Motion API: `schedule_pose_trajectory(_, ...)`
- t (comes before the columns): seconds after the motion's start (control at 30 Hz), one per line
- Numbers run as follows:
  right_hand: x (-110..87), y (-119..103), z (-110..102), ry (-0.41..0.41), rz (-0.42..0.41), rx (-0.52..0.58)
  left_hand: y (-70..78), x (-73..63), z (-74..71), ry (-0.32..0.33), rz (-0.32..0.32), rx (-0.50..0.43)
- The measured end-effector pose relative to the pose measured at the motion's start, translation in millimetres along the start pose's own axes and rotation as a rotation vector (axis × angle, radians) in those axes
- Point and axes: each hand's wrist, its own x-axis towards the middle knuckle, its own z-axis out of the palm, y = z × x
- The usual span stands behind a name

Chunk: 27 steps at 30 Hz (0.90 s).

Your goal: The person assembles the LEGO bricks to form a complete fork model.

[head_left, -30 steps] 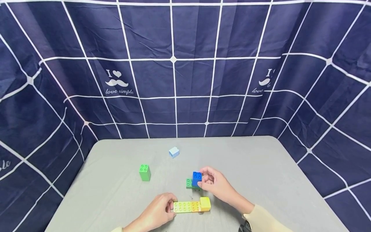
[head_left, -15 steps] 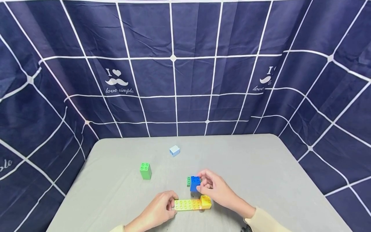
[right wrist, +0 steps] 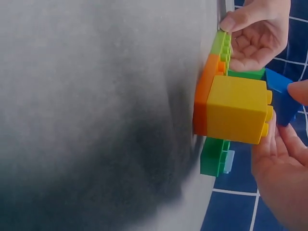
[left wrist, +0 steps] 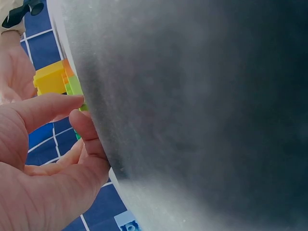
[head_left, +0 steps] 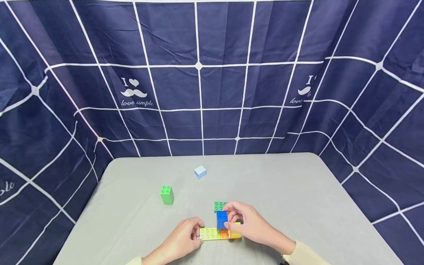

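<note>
My right hand (head_left: 248, 222) pinches a blue toy building brick (head_left: 222, 220), studs up, between thumb and fingers. In the head view the brick overlaps the row of joined bricks. A lime brick (head_left: 209, 233) forms the row's left part, an orange brick (head_left: 224, 234) its right, and a yellow brick (right wrist: 236, 108) sits on the orange one. Thumb and fingers of my left hand (head_left: 185, 235) grip the lime brick's left end. Just behind the blue brick lies a low green brick (head_left: 219, 206), partly hidden by the right hand.
A tall green brick (head_left: 167, 195) stands upright farther left on the grey table (head_left: 281, 184). Toward the back lies a light blue brick (head_left: 200, 172), tipped on its side. A dark blue checked curtain (head_left: 218, 88) encloses the table's back and sides.
My right hand has carried the blue brick from over the low green brick toward me, to the joined row. The low green brick shows more now. My left hand keeps its grip.
</note>
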Motion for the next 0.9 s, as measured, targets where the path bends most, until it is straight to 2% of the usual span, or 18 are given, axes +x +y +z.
schedule_pose_trajectory(0.1, -1.2, -1, 0, -0.011, -0.007, -0.053, 1.1, 0.1, 0.0, 0.003, 0.005, 0.008)
schedule_pose_trajectory(0.23, -2.5, -4, -1, -0.028, 0.050, -0.117, 1.4, 0.0, 0.2, 0.002, 0.002, 0.007)
schedule_pose_trajectory(0.47, -7.9, -6, 6, -0.050, 0.139, -0.124, 2.3, -0.6, 0.6, 0.001, -0.006, 0.011)
schedule_pose_trajectory(0.67, -11.9, -3, 10, -0.041, 0.158, -0.182, 0.9, -0.8, 1.9, 0.008, 0.008, 0.023)
schedule_pose_trajectory(0.9, -12.3, -2, 11, -0.035, 0.142, -0.187, 1.8, -1.8, 1.5, 0.007, 0.002, 0.025)
